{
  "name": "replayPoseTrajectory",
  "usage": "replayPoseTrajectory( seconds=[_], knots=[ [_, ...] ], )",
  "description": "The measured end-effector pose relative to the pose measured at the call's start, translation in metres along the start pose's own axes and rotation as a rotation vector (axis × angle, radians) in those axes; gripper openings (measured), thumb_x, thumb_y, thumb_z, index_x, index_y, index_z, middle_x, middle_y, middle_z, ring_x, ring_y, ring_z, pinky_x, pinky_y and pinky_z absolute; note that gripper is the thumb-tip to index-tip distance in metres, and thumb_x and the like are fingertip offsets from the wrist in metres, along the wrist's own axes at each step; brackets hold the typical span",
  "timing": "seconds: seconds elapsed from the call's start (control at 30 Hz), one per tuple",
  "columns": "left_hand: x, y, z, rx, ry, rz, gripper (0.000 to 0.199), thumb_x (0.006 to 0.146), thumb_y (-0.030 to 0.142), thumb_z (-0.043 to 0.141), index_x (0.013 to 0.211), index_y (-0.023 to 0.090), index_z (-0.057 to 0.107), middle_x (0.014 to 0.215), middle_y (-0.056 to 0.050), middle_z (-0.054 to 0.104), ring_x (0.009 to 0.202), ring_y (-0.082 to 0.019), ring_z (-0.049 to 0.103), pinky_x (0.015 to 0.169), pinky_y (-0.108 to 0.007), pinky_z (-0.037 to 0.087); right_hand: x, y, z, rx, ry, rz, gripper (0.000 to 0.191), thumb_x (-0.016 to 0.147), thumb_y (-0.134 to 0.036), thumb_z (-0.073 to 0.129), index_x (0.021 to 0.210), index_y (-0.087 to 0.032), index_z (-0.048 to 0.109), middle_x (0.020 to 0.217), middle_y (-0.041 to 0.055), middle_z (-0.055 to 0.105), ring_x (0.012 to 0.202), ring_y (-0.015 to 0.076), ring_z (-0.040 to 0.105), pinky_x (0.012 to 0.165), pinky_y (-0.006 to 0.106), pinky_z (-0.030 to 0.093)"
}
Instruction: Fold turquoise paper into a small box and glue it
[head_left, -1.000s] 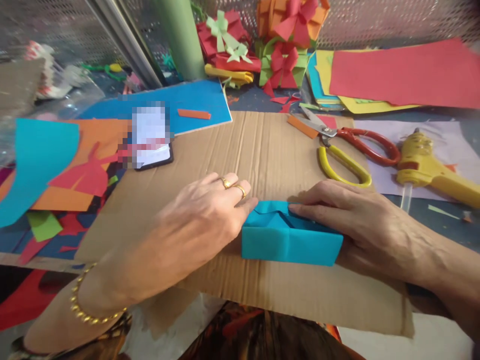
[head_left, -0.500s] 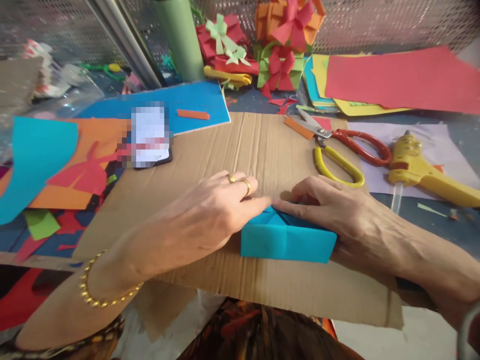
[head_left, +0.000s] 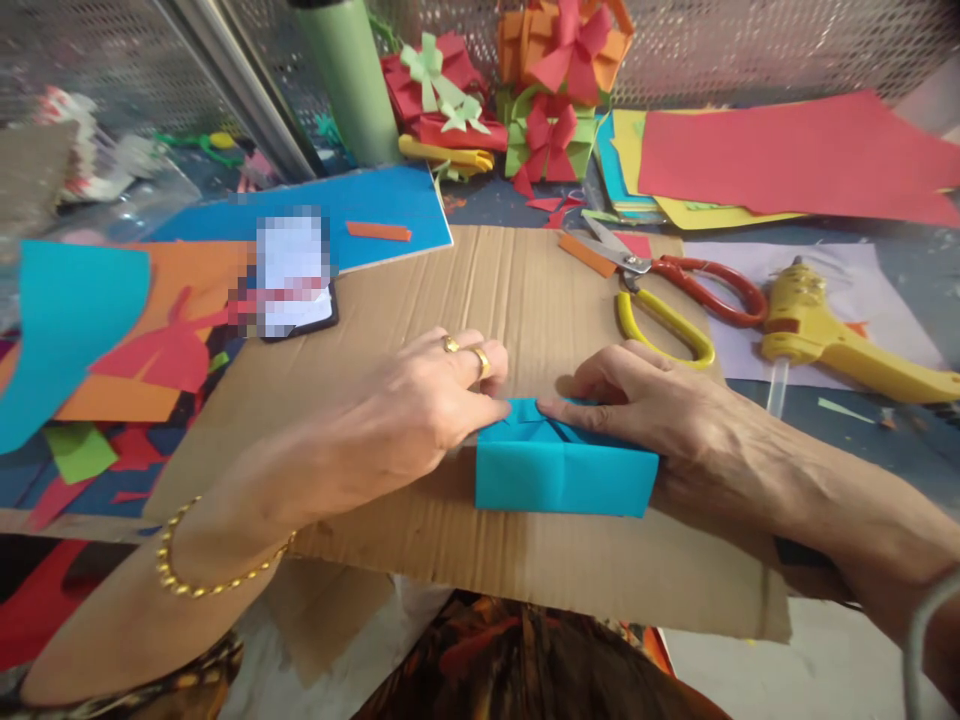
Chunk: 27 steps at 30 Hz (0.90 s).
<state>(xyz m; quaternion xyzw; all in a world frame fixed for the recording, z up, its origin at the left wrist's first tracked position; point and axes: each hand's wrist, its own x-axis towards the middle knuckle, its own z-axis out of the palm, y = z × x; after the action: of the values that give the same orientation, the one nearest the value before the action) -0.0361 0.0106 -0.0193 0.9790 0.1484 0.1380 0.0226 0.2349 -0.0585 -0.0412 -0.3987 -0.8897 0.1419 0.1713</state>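
A folded blue paper box (head_left: 566, 480) stands on the cardboard sheet (head_left: 405, 300), its smooth long side facing me and its top flaps partly folded inward. My left hand (head_left: 431, 400), wearing two gold rings, is closed at the box's far left corner, with its thumb on the rim and its curled fingers behind. At the far right part of the box, my right hand (head_left: 641, 405) grips the wall. Its thumb lies along the top flap, while its other fingers are partly hidden behind the box.
Behind my right hand lie scissors (head_left: 637, 262) with red and yellow handles and a yellow glue gun (head_left: 802, 325). A phone (head_left: 326, 310) rests at the left. Paper gift boxes with bows (head_left: 551, 140), a green bottle (head_left: 352, 90) and red paper (head_left: 787, 155) stand or lie further back.
My left thumb has drawn back left from the middle of the far rim, showing more of the top flaps. My right hand keeps its hold. The whole view has shifted slightly.
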Motion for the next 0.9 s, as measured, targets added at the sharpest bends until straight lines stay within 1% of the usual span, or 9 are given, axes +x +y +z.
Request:
replayPoseTrajectory(
  seconds=[0.13, 0.27, 0.4, 0.53, 0.63, 0.7, 0.77, 0.83, 0.9],
  knots=[
    [-0.001, -0.001, -0.007, -0.052, 0.038, -0.077, 0.039, 0.104, 0.003, 0.042, 0.089, 0.017, 0.075, 0.094, -0.005, 0.067, 0.088, -0.017, 0.060, 0.076, -0.030, 0.046, 0.000, 0.000, 0.000, -0.005, 0.004, -0.002, 0.025, 0.100, -0.022, 0.058, 0.117, -0.027, 0.077, 0.108, 0.0072, 0.066, 0.087, 0.0174, 0.060, 0.069, 0.028, 0.039],
    [-0.003, 0.004, -0.003, -0.039, -0.038, -0.071, 0.036, 0.105, 0.006, 0.041, 0.099, 0.018, 0.075, 0.095, -0.005, 0.065, 0.089, -0.017, 0.059, 0.077, -0.029, 0.046, -0.001, 0.001, 0.001, -0.008, -0.004, -0.011, 0.027, 0.100, -0.021, 0.058, 0.119, -0.027, 0.076, 0.108, 0.0075, 0.066, 0.087, 0.0180, 0.060, 0.068, 0.028, 0.040],
    [-0.007, 0.011, -0.002, 0.117, -0.140, -0.035, 0.030, 0.106, 0.011, 0.046, 0.110, 0.020, 0.074, 0.097, -0.006, 0.062, 0.091, -0.021, 0.055, 0.081, -0.034, 0.044, -0.001, 0.002, 0.002, -0.015, 0.018, -0.022, 0.028, 0.099, -0.021, 0.058, 0.119, -0.027, 0.076, 0.109, 0.0082, 0.067, 0.087, 0.0180, 0.061, 0.068, 0.028, 0.040],
    [-0.007, 0.019, -0.007, 0.294, -0.164, -0.018, 0.029, 0.103, 0.009, 0.046, 0.108, 0.017, 0.073, 0.095, -0.008, 0.062, 0.090, -0.026, 0.053, 0.081, -0.040, 0.042, 0.000, 0.002, 0.001, -0.012, 0.024, -0.030, 0.027, 0.100, -0.022, 0.058, 0.119, -0.026, 0.076, 0.107, 0.0077, 0.067, 0.085, 0.0172, 0.061, 0.067, 0.028, 0.041],
    [-0.006, 0.014, -0.004, 0.229, -0.138, -0.006, 0.030, 0.103, 0.008, 0.045, 0.106, 0.018, 0.073, 0.094, -0.007, 0.063, 0.089, -0.025, 0.055, 0.080, -0.039, 0.042, 0.001, 0.002, 0.001, -0.011, 0.023, -0.025, 0.026, 0.100, -0.023, 0.058, 0.119, -0.026, 0.076, 0.106, 0.0072, 0.067, 0.084, 0.0169, 0.061, 0.067, 0.028, 0.041],
    [-0.006, 0.006, -0.002, 0.140, -0.085, -0.002, 0.029, 0.105, 0.009, 0.045, 0.099, 0.017, 0.073, 0.092, -0.006, 0.065, 0.086, -0.022, 0.057, 0.079, -0.037, 0.042, 0.000, 0.002, 0.001, -0.024, 0.019, -0.021, 0.028, 0.100, -0.022, 0.058, 0.120, -0.027, 0.076, 0.108, 0.0073, 0.067, 0.086, 0.0179, 0.062, 0.067, 0.028, 0.041],
    [-0.005, -0.002, -0.002, 0.093, -0.033, -0.050, 0.027, 0.107, 0.015, 0.049, 0.092, 0.016, 0.071, 0.090, -0.005, 0.066, 0.083, -0.020, 0.059, 0.078, -0.035, 0.044, 0.000, 0.004, 0.003, -0.043, 0.022, -0.023, 0.030, 0.099, -0.020, 0.059, 0.123, -0.029, 0.075, 0.108, 0.0076, 0.067, 0.090, 0.0196, 0.062, 0.068, 0.030, 0.041],
    [-0.004, -0.006, -0.004, 0.052, -0.021, -0.123, 0.024, 0.107, 0.019, 0.054, 0.091, 0.015, 0.070, 0.090, -0.004, 0.068, 0.082, -0.019, 0.061, 0.079, -0.034, 0.045, 0.000, 0.005, 0.004, -0.056, 0.030, -0.029, 0.031, 0.098, -0.019, 0.059, 0.123, -0.029, 0.075, 0.108, 0.0077, 0.067, 0.090, 0.0204, 0.061, 0.068, 0.031, 0.040],
    [-0.002, -0.007, -0.007, -0.010, -0.027, -0.157, 0.020, 0.107, 0.020, 0.056, 0.092, 0.016, 0.070, 0.090, -0.003, 0.069, 0.083, -0.017, 0.063, 0.078, -0.031, 0.046, 0.000, 0.005, 0.005, -0.052, 0.033, -0.032, 0.031, 0.097, -0.018, 0.059, 0.121, -0.029, 0.075, 0.107, 0.0074, 0.066, 0.087, 0.0196, 0.061, 0.066, 0.031, 0.039]
  ],
)
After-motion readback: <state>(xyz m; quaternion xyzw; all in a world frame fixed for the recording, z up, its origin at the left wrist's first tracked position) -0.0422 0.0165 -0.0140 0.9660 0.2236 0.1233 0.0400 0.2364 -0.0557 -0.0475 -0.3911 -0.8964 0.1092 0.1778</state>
